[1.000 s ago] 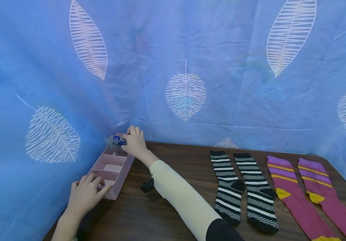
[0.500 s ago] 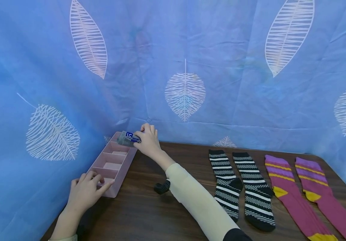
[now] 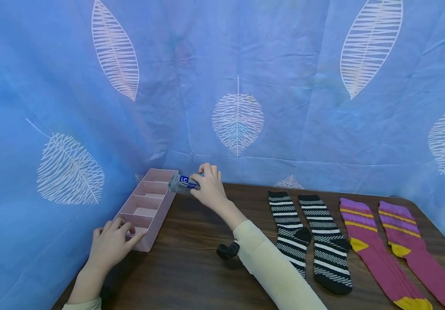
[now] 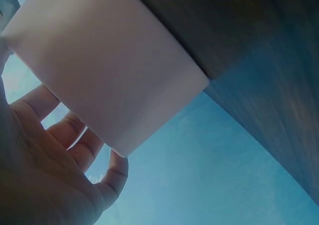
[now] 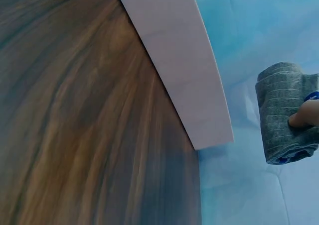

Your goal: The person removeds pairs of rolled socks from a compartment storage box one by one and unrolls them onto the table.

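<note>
My right hand (image 3: 211,186) pinches a folded grey sock bundle (image 3: 181,184) with blue lettered marking, held in the air just right of the far end of a pink divided box (image 3: 160,219). In the right wrist view the ribbed grey sock bundle (image 5: 279,110) shows a thumb or finger pressed into it. My left hand (image 3: 110,243) holds the near end of the box, fingers curled over its rim. The left wrist view shows those fingers (image 4: 84,145) along the edge of the pink end wall (image 4: 109,70).
To the right on the dark wooden table (image 3: 191,267) lie a pair of black-and-white striped socks (image 3: 328,241) and a pair of maroon socks (image 3: 385,254) with purple and yellow bands. Blue leaf-print cloth (image 3: 191,86) hangs behind and on the left.
My right hand has lifted the grey sock bundle out of the box's far compartment and carried it right, past the rim. My left hand stays on the near end.
</note>
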### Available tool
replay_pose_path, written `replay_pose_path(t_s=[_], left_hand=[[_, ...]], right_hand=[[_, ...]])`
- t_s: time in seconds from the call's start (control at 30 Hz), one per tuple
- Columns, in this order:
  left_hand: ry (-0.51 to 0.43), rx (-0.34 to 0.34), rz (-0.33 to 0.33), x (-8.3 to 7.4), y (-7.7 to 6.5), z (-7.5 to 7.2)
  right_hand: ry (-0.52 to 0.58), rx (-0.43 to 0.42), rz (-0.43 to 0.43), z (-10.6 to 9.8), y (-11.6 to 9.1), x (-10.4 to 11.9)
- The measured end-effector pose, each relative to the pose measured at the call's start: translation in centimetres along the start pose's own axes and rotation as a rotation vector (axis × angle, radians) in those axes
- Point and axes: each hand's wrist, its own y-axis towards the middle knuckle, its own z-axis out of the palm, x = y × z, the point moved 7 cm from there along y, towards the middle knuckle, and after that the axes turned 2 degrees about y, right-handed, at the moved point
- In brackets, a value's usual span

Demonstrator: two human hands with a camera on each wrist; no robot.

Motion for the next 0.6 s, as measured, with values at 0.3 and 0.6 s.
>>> replay_pose_path(t_s=[0.3, 0.6], left_hand=[[-0.015, -0.015, 0.017, 0.1, 0.1, -0.3], [-0.025, 0.010, 0.015, -0.1, -0.2, -0.2]], right_hand=[[-0.025, -0.009, 0.005, -2.9, -3.2, -1.5], [-0.084, 0.015, 0.024, -4.6, -6.8, -2.4]])
